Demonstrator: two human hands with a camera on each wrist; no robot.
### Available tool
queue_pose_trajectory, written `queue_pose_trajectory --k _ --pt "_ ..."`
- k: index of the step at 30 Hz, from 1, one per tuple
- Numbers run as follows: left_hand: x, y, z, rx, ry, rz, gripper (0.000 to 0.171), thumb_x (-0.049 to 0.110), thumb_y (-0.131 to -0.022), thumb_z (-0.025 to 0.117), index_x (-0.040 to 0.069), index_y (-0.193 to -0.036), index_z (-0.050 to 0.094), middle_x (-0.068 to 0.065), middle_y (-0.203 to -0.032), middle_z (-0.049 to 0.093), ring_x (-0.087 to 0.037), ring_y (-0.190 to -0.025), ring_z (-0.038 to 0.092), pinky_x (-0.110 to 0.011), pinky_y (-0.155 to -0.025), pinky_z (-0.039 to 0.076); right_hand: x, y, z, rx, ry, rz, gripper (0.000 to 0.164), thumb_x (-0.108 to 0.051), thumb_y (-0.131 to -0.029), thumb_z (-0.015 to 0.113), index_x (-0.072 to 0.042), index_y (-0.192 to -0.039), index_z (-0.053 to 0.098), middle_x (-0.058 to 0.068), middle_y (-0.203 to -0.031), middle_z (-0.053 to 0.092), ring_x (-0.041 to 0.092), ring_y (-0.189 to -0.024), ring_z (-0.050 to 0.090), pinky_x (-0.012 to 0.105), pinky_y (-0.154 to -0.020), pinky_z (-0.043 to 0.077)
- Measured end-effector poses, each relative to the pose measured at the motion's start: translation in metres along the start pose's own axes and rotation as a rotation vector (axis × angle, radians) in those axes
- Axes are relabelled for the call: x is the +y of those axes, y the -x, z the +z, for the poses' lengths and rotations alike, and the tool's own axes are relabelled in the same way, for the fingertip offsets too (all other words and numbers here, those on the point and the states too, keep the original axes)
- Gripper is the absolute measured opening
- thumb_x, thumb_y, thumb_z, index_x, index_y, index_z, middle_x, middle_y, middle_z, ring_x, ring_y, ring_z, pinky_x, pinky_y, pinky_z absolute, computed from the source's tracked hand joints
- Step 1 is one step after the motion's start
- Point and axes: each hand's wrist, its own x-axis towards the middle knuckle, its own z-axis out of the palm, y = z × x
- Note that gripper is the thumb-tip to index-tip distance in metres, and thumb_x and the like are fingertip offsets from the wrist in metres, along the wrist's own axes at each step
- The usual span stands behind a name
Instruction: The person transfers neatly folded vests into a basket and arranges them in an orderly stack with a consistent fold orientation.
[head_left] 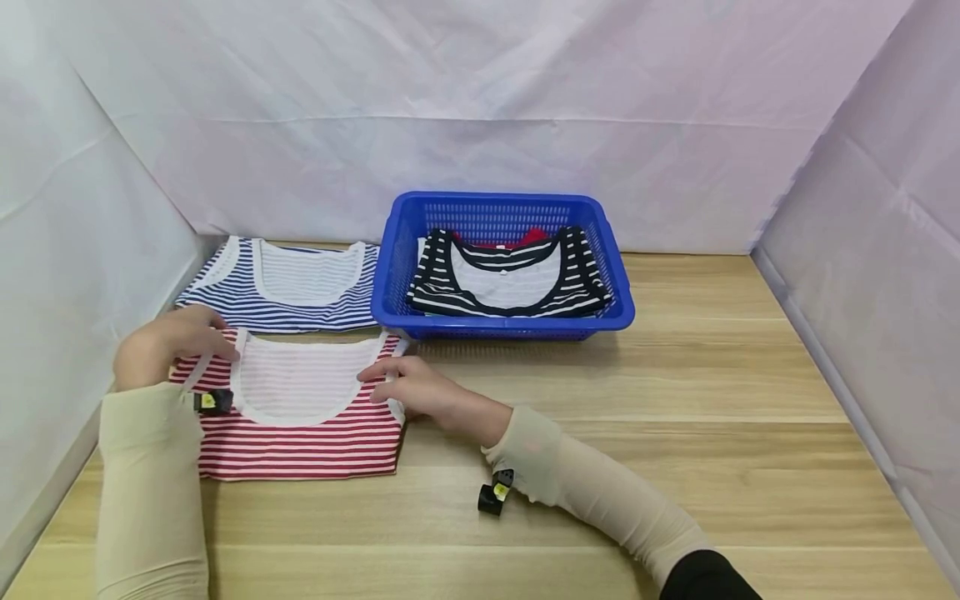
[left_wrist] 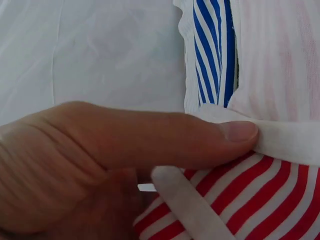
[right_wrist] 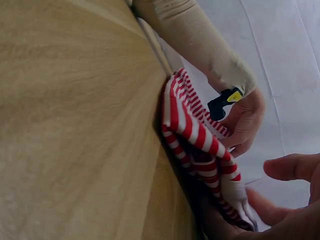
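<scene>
- We see the red-striped top [head_left: 300, 454] lying folded on the left part of the wooden table [head_left: 750, 433], nearer than the blue-striped top [head_left: 300, 317], its white-bound neckline at the far side.
- Our left hand [head_left: 168, 346] pinches the top's left shoulder: the thumb lies straight along the cloth by the white binding, while the other fingers are mostly hidden.
- Our right hand [head_left: 431, 392] is at the top's right shoulder, its fingers spread; in the right wrist view one digit stands off the cloth and another touches the white strap. We cannot tell how the fingers under the edge lie.
- In that same view we find the near side of the top rumpled, with layers gaping.
- Far right of the red-striped top, we see the blue basket [head_left: 502, 326], just beside the blue-striped top.
- In the basket we make out a black-and-white striped top [head_left: 506, 283], with red cloth [head_left: 536, 237] showing behind it.
- Both our forearms wear beige sleeves [head_left: 150, 492], and a small black device [head_left: 213, 402] sits at each wrist.
</scene>
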Motion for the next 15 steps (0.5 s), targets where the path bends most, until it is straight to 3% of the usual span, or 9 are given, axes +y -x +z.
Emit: queue_pose_trajectory --k 3,6,11,15 --pt "0.002 0.000 0.001 -0.014 -0.008 0.014 0.071 0.029 -0.073 0.073 -0.019 -0.120 0.049 -0.039 -0.115 0.048 -0.047 -0.100 0.048 -0.057 -0.082 0.040 0.003 0.000 0.002 0.058 0.178 -0.059 0.048 -0.003 -0.080 0.067 -0.008 -0.127 0.062 0.000 -0.125 0.053 0.011 -0.106 0.047 0.022 -0.087 0.039" --pt "0.003 0.001 0.001 -0.030 -0.007 0.017 0.075 0.024 -0.072 0.073 -0.020 -0.125 0.044 -0.043 -0.122 0.041 -0.050 -0.106 0.043 -0.060 -0.087 0.036 0.007 0.000 0.005 0.105 0.278 -0.096 0.055 -0.002 -0.077 0.069 -0.010 -0.131 0.059 0.001 -0.127 0.053 0.011 -0.112 0.045 0.022 -0.093 0.034" --pt "0.003 0.002 0.000 -0.033 -0.008 0.047 0.072 0.016 -0.073 0.070 -0.020 -0.129 0.041 -0.043 -0.125 0.038 -0.050 -0.109 0.040 -0.062 -0.090 0.033 0.013 0.002 0.009 0.147 0.321 -0.145 0.065 0.004 -0.071 0.071 -0.013 -0.132 0.059 -0.001 -0.129 0.052 0.009 -0.114 0.044 0.022 -0.092 0.035" --pt "0.004 0.005 -0.004 -0.025 -0.006 0.075 0.069 0.013 -0.073 0.066 -0.019 -0.129 0.042 -0.041 -0.126 0.039 -0.050 -0.111 0.039 -0.063 -0.091 0.031 0.014 0.004 0.011 0.157 0.269 -0.168 0.068 0.008 -0.069 0.070 -0.015 -0.132 0.060 -0.004 -0.129 0.052 0.008 -0.114 0.044 0.023 -0.092 0.036"
